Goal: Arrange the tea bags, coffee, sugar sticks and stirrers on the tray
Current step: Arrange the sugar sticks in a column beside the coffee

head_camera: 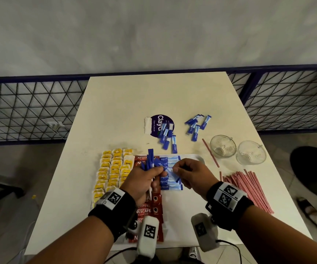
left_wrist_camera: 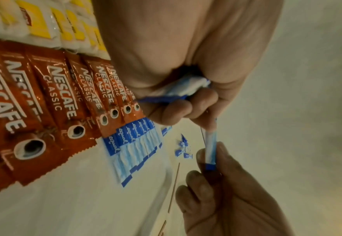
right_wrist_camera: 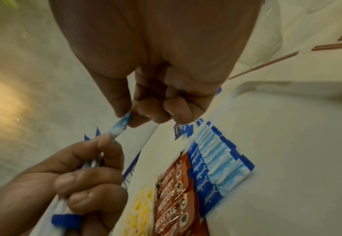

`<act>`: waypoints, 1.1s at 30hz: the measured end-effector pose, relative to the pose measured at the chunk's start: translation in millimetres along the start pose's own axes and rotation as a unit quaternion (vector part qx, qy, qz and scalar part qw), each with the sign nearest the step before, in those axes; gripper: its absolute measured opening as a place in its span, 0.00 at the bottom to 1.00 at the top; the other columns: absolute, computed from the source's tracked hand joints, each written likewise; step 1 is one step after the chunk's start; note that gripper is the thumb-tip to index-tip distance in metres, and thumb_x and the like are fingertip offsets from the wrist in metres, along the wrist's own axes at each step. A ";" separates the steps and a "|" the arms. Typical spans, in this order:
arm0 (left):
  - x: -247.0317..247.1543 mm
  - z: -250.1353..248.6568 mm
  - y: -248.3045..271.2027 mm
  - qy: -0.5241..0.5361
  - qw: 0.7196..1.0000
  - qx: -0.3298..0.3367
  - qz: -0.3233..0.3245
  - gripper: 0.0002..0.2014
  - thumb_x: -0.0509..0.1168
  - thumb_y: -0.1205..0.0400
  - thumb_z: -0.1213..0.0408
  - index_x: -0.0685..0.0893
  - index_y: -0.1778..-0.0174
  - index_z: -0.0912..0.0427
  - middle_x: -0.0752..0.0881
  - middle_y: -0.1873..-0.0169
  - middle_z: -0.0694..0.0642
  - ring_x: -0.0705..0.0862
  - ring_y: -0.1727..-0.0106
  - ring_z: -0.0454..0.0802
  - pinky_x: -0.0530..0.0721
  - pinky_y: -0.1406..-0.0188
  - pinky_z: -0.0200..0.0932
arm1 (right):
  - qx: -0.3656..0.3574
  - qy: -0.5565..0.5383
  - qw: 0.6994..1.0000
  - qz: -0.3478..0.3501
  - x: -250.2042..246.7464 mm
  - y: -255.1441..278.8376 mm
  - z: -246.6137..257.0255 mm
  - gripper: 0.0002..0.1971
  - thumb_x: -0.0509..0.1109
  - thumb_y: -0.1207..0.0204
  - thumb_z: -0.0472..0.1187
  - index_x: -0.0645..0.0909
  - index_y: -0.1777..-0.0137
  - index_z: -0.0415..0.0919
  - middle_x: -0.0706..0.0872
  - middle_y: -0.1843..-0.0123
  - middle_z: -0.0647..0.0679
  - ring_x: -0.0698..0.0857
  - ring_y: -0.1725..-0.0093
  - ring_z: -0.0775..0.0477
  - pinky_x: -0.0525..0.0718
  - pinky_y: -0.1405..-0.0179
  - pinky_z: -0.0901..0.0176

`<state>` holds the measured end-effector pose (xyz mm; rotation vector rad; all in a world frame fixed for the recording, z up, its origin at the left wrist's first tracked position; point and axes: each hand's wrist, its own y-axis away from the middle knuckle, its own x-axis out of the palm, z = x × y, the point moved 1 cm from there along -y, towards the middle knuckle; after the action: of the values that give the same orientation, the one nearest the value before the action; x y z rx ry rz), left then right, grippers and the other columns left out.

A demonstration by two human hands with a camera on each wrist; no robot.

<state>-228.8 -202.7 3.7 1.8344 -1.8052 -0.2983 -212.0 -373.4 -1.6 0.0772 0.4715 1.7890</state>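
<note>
Yanking one sugar stick [left_wrist_camera: 210, 148] with the pinching right hand [head_camera: 189, 173] could loosen the bundle [head_camera: 150, 161] gripped in the left hand [head_camera: 144, 180], scattering it over the neat row [head_camera: 170, 173].

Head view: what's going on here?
A person is laying blue sugar sticks in a row on the tray. The left hand holds a bunch of sugar sticks; the right hand pinches one stick from it. Tea bags and coffee sticks are lined up; stirrers lie off the tray.
</note>
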 end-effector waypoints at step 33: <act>-51.1 13.5 -5.7 -0.083 0.994 0.015 -0.071 0.02 0.63 0.15 0.65 0.80 0.49 0.57 0.88 0.65 0.59 0.68 0.80 0.48 0.70 0.79 0.41 | 0.098 0.370 0.924 -0.016 3.9 -8.8 -61.1 0.04 0.71 0.25 0.44 0.78 0.59 0.51 0.86 0.52 0.48 0.78 0.56 0.51 0.70 0.57 0.65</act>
<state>-234.8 -156.2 -21.4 2.0157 -1.7995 -0.4923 -223.1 -384.8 -61.4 -0.4839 1.1826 1.6908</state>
